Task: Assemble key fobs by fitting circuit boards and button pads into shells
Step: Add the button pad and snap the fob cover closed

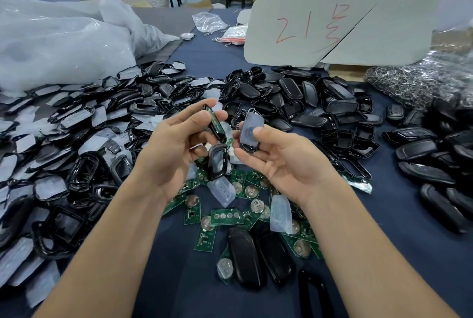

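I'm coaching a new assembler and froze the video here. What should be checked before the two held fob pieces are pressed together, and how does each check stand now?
1. Left hand grips the glossy black plastic shell half: ok.
2. A circuit board seated inside it: cannot tell, the shell is seen edge-on.
3. Right hand pinches the second black shell half: ok.
4. Translucent rubber button pad covers its face: ok.
5. Black oval frame below the left fingers clear of the join: not ok, it hangs between the hands.
6. Loose green circuit boards on the blue cloth within reach: ok.
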Demonstrator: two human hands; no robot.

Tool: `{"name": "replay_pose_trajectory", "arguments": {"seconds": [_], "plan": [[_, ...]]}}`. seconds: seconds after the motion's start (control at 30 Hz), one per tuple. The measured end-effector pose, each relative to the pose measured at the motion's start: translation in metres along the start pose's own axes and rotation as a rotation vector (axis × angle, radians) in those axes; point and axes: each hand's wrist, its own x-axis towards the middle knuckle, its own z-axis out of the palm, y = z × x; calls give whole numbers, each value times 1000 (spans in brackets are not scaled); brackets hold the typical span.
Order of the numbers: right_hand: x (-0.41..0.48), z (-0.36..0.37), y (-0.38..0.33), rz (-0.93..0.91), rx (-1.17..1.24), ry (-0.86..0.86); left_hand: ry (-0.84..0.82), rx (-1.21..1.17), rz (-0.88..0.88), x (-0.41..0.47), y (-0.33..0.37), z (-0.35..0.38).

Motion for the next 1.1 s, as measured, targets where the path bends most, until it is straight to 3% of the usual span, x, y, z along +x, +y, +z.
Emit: {"name": "replay_pose_trajectory", "arguments": {"seconds": [0.4,0.73,1.1], "plan": [[4,0,5,-172,-228,154,20,-22,10,1,-1,2],[1,1,0,-6,29,39,-70,137,10,-2,-1,1],[3,4,11,-49,-180,66,-4,270,49,-3,-8,4]]}}
